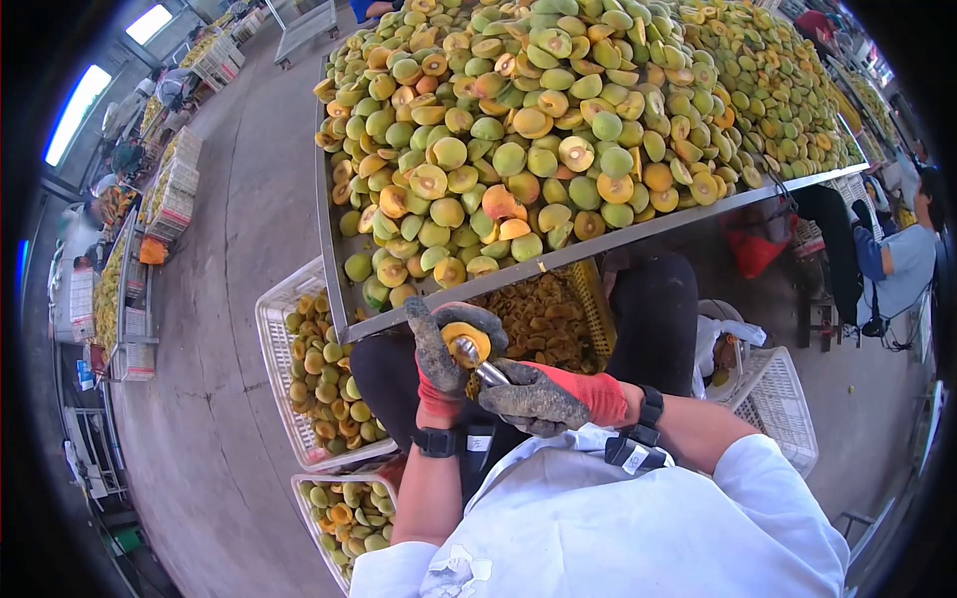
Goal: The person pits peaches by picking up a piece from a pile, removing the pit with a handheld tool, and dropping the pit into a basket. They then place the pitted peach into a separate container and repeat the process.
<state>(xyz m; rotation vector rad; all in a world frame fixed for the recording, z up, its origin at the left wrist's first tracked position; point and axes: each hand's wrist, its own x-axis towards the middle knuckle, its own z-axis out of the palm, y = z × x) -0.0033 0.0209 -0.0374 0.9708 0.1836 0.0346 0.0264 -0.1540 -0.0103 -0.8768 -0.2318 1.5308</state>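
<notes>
My left hand (439,359), in a grey and red work glove, is closed around a yellow peach half (478,340) with its cut face turned to my right. My right hand (543,396), gloved alike, grips a metal pitting spoon (490,374). The spoon's tip touches the middle of the cut face; its handle end is hidden in my palm. Both hands are above my lap, just in front of the metal table edge (449,296). Heaped on that table are many halved green and yellow peaches (528,159).
Below the table edge, a yellow crate (595,309) between my knees holds brown scraps. White crates (279,374) of peach halves stand at my left, and another white crate (783,404) at my right. A person (892,259) sits at the far right; further crates (169,199) line the left.
</notes>
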